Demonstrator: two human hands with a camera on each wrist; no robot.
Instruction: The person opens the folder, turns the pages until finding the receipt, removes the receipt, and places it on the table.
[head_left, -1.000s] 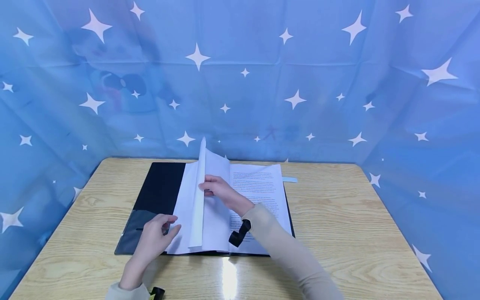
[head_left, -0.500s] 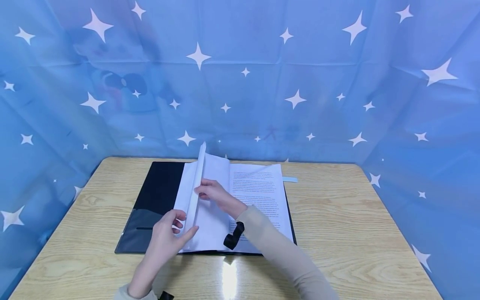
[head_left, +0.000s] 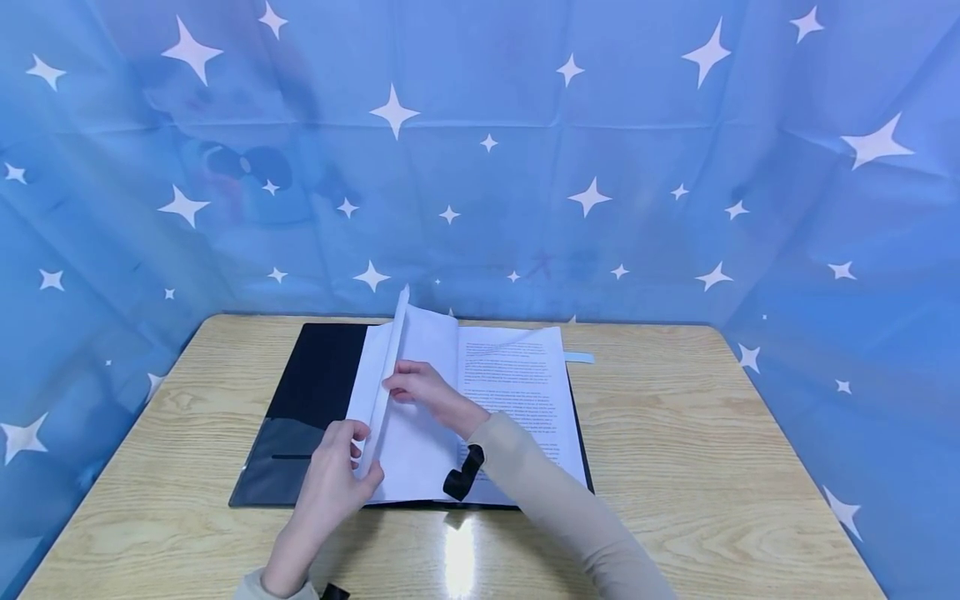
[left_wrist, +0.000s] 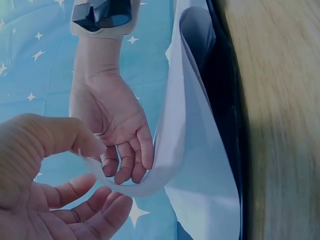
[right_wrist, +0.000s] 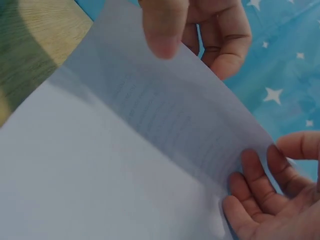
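A black folder (head_left: 330, 358) lies spread on the table, holding a stack of printed pages (head_left: 513, 375). One page (head_left: 384, 387) stands curled up on the left side. My right hand (head_left: 429, 393) pinches its raised edge between thumb and index finger, the other fingers lying along the sheet in the right wrist view. Near the lower end of that edge is my left hand (head_left: 333, 471). Its thumb and loosely bent fingers are on opposite sides of the page, with a gap between them in the left wrist view (left_wrist: 65, 175).
The wooden table (head_left: 675, 433) extends on both sides of the folder. A light blue tab (head_left: 580, 357) sticks out at the folder's right edge. A blue curtain (head_left: 480, 167) with white stars hangs behind the table. Black cameras are strapped to both wrists.
My right hand has drawn the page's raised edge leftward and slightly nearer. My left hand has come in from the left, and its thumb and fingers now straddle the page's lower edge.
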